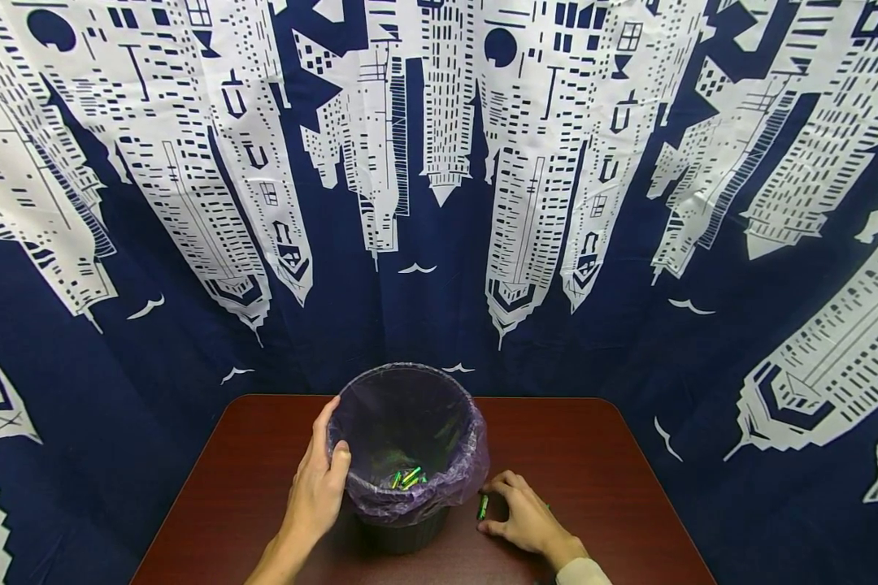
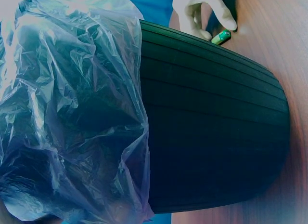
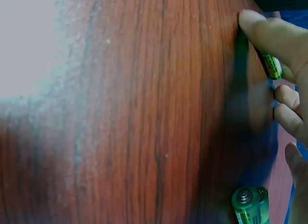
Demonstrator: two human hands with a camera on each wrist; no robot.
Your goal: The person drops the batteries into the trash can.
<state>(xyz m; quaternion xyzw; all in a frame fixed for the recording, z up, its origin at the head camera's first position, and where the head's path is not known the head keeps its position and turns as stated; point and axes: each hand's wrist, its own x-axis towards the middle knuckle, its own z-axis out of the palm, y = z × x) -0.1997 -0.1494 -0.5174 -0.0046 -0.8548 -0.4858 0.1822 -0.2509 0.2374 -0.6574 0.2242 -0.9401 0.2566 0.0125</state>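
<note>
A dark ribbed trash bin (image 2: 216,123) stands tilted on the table, lined with a translucent purple plastic bag (image 1: 462,479) folded over its rim. My left hand (image 1: 315,487) holds the bin's left rim, thumb over the edge. Several green batteries (image 1: 410,478) lie at the bottom inside. Right of the bin, my right hand (image 1: 523,516) has thumb and index finger spread in a C around a green battery (image 1: 482,508); whether they touch it is unclear. That battery (image 3: 273,66) shows partly behind the thumb (image 3: 264,33) in the right wrist view.
Two more green batteries (image 3: 245,197) stand side by side on the table near my right hand. The reddish-brown wooden table (image 1: 593,455) has rounded far corners. Behind it hangs a navy curtain (image 1: 439,309) with a white skyline print.
</note>
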